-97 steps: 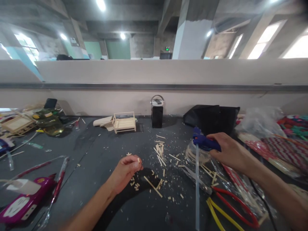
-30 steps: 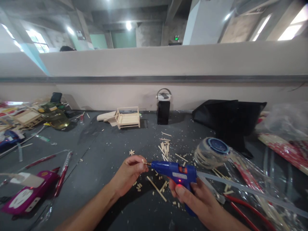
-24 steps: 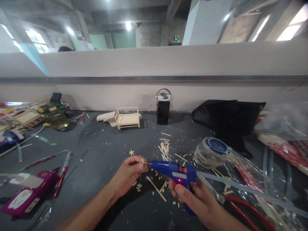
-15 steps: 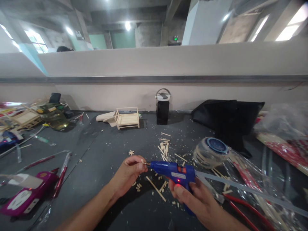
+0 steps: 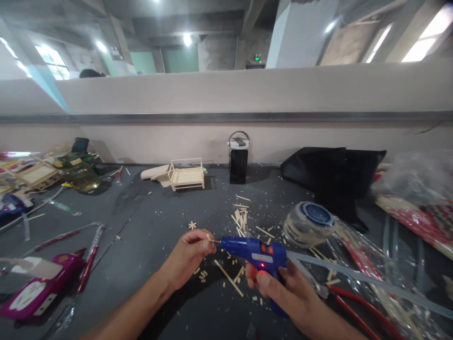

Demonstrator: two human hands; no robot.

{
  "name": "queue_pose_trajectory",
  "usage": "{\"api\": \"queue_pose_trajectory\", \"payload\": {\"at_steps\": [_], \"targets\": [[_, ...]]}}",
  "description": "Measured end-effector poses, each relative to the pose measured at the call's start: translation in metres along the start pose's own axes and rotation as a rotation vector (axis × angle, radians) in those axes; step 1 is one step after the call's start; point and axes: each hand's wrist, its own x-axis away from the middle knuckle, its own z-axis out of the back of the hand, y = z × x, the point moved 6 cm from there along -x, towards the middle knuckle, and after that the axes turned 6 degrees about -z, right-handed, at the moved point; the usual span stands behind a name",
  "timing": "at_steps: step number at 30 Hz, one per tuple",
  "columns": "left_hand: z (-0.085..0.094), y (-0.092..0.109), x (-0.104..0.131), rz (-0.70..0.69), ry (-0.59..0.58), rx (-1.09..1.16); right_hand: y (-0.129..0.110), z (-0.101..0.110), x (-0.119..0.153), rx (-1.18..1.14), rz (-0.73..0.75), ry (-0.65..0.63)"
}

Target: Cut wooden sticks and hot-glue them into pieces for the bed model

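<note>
My right hand (image 5: pixel 283 288) is wrapped round the handle of a blue glue gun (image 5: pixel 244 247) with a small red light lit. A long clear glue stick (image 5: pixel 339 273) sticks out of its back end. The nozzle points left, right at the fingertips of my left hand (image 5: pixel 193 252). Those fingers pinch a small pale wooden stick piece (image 5: pixel 209 237), mostly hidden by them. Just beyond my left hand lies a small star shape of wooden bits (image 5: pixel 192 225). Loose wooden sticks (image 5: pixel 241 218) and cut bits lie scattered around both hands on the dark table.
A small wooden bed-like frame (image 5: pixel 187 176) stands at the back, with a phone (image 5: pixel 238 166) upright to its right. On the right are a clear round jar (image 5: pixel 307 224), red-handled pliers (image 5: pixel 364 307) and plastic-wrapped sticks. A purple tool (image 5: pixel 46 288) lies at left.
Almost nothing differs. Both hands and the glue gun hold the same position, and the whole view has shifted very slightly.
</note>
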Motion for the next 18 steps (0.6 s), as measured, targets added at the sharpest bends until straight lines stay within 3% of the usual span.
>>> {"api": "queue_pose_trajectory", "payload": {"at_steps": [8, 13, 15, 18], "targets": [[-0.004, 0.001, -0.001, -0.026, -0.017, -0.002, -0.006, 0.008, 0.005, -0.172, 0.036, 0.019], [-0.002, 0.001, -0.001, -0.017, -0.009, -0.005, -0.016, 0.022, 0.010, -0.023, 0.207, 0.003], [0.000, 0.001, -0.001, -0.023, -0.004, -0.007, -0.024, 0.034, 0.015, 0.017, 0.267, 0.075], [0.004, 0.003, -0.003, -0.054, 0.004, -0.038, -0.036, 0.068, 0.024, 0.155, 0.299, 0.322]]}}
